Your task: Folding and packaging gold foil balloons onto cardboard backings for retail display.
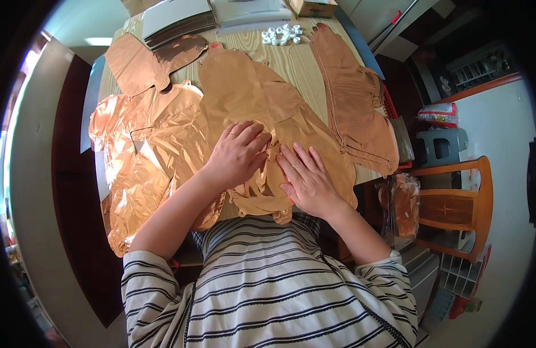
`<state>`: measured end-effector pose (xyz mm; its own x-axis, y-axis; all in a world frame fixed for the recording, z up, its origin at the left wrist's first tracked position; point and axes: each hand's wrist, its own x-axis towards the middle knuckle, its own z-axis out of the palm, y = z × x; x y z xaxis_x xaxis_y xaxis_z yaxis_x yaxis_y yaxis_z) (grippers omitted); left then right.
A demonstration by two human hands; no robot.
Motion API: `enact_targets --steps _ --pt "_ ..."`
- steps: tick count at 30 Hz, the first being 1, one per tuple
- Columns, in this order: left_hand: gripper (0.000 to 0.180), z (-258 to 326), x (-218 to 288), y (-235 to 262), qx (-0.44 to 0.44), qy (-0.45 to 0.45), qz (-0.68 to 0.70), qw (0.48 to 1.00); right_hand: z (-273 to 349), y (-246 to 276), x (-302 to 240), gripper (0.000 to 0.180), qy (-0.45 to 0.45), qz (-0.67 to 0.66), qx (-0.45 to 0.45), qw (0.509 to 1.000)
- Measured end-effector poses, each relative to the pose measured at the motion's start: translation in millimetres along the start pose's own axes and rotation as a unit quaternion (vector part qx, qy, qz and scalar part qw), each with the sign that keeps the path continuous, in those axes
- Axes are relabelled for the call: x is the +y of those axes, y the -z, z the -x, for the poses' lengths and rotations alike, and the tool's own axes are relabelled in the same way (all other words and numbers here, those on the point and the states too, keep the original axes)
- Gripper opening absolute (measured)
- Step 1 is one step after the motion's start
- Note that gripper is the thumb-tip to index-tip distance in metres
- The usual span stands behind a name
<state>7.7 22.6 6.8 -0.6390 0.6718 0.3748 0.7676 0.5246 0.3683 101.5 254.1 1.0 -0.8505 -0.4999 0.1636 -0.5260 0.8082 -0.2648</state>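
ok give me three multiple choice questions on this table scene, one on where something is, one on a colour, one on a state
1. Where does the cluster of small white plastic pieces lie?
A. at the far side of the wooden table
B. under the left hand
C. on the wooden chair

2. What colour are the flat deflated foil balloons?
A. silver
B. rose-gold copper
C. blue

3. How do the left hand and right hand stand?
A. both raised clear of the table
B. both palm down, pressed on the foil
C. one grips a pair of scissors

Answers: 1 A, the pieces sit near the far edge, beyond the balloons. 2 B, every sheet shines coppery pink. 3 B, the fingers lie spread flat on the balloon in front of the person.
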Motion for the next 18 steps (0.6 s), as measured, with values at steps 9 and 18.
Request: enact_targets --steps 9,18 --pt "0.043 -7.5 7.7 11.0 0.012 -0.024 -0.01 1.0 -3.0 5.1 -3.9 0.059 -0.009 0.032 -0.035 0.999" --pt "0.048 0.3 -0.4 -7.7 -0.017 -0.065 0.106 0.992 0.4 6.6 -2.8 0.065 -0.008 0.027 -0.037 0.999"
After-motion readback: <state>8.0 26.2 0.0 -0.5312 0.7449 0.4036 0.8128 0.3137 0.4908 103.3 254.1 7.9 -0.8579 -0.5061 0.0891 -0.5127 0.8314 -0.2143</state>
